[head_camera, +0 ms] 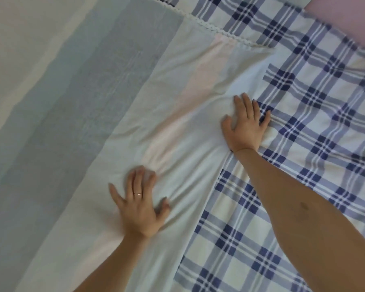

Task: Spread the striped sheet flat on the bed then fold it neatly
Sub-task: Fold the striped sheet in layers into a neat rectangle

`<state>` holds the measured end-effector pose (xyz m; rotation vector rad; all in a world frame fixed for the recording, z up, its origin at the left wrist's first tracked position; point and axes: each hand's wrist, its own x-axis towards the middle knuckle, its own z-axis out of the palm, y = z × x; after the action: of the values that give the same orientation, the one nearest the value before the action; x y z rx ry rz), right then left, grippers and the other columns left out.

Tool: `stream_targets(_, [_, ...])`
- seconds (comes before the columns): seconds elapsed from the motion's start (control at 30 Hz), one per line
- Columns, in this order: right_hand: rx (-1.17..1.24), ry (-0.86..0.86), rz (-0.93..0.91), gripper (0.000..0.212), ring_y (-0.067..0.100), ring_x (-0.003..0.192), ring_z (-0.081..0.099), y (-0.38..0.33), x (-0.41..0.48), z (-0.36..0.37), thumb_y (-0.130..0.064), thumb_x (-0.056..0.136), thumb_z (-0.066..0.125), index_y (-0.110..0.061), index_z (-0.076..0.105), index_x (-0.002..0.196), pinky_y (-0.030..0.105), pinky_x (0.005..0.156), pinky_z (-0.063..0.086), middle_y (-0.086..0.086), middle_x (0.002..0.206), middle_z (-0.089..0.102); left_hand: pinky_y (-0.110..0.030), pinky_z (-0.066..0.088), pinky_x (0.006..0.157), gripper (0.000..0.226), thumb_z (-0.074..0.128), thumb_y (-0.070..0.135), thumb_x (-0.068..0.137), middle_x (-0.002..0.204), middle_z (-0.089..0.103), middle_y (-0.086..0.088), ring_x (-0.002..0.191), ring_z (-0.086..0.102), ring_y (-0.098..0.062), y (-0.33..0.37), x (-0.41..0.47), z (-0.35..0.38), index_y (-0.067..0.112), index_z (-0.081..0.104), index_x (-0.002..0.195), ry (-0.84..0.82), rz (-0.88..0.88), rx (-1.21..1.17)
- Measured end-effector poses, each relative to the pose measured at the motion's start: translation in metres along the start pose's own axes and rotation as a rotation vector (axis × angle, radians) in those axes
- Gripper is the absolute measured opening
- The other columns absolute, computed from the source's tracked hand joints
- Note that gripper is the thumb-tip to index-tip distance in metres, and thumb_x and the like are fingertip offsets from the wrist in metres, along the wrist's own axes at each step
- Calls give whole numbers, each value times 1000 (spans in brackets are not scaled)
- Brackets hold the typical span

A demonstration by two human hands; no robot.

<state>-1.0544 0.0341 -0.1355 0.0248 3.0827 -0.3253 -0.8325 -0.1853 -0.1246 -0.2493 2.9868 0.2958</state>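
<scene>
The striped sheet (93, 102) is pressed under both spread-fingered palms, nothing gripped. Its bulk is laid out leftward of the left hand (139, 203); its side edge is straddled by the right hand (244, 125), against the plaid cover (303, 127).

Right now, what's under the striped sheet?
The striped sheet lies over a blue plaid cover, visible past its edge. How far the cover runs underneath is hidden.

**Head cam: one view, steep down**

Single wide-angle camera, worn on the head, facing forward and steeply down onto the bed (314, 98). Close range: both forearms enter from the bottom edge, left hand (138, 204) low centre, right hand (246, 123) mid-frame. Frame rolled: sheet (114, 91) stripes run diagonally.
</scene>
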Motion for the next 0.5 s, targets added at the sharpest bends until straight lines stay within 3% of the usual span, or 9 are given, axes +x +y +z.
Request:
stream_targets(0.2, [-141, -4, 0, 56, 27, 147, 10, -24, -22, -14, -35, 96, 29, -22, 23, 151, 57, 116, -5, -1, 159, 19, -61, 9, 111, 67, 48, 49, 72, 144, 43, -2, 132, 42, -25, -6, -5, 9, 21, 50, 133, 123, 76, -7])
stream_targets(0.23, [-118, -34, -143, 56, 28, 147, 11, -41, -38, -13, -34, 96, 29, -22, 23, 151, 59, 115, -4, 0, 158, 20, -60, 11, 111, 66, 48, 49, 72, 142, 46, 0, 129, 44, -25, -6, -5, 9, 21, 51, 132, 129, 90, -4])
stream_targets(0.3, [-119, -168, -628, 57, 29, 144, 21, -67, -86, -8, -41, 93, 27, -28, 29, 149, 65, 111, 5, -2, 155, 28, -59, 15, 110, 62, 47, 47, 72, 134, 52, 2, 124, 48, -23, -6, -2, 9, 21, 55, 128, 152, 94, -13])
stream_targets(0.33, [-185, -220, -738, 59, 28, 144, 21, -65, -101, -6, -48, 92, 22, -33, 28, 148, 69, 109, 8, -4, 156, 27, -58, 17, 110, 60, 47, 46, 71, 131, 53, 3, 122, 49, -22, -5, 4, 7, 23, 56, 126, 168, 81, -21])
stream_targets(0.37, [-237, -296, -687, 60, 27, 146, 16, -54, -114, -8, -54, 92, 17, -38, 20, 149, 70, 108, 9, -7, 158, 19, -57, 18, 109, 57, 47, 44, 70, 128, 54, 4, 122, 49, -21, -6, 2, 7, 25, 57, 123, 177, 59, -42])
stream_targets(0.43, [-282, -327, -241, 58, 25, 147, 3, -10, -135, -15, -60, 94, 15, -46, 2, 149, 68, 109, 6, -12, 159, 4, -57, 19, 108, 54, 46, 44, 68, 125, 54, 4, 123, 46, -21, 2, -22, 7, 29, 57, 119, 143, 41, -126])
stream_targets(0.5, [-329, -363, 38, 61, 26, 147, -1, 17, -153, -35, -58, 95, 23, -41, 3, 150, 68, 110, 2, -10, 159, 3, -62, 17, 107, 56, 47, 45, 68, 130, 50, 2, 127, 42, -25, 22, -75, 14, 32, 53, 122, 60, 127, -164])
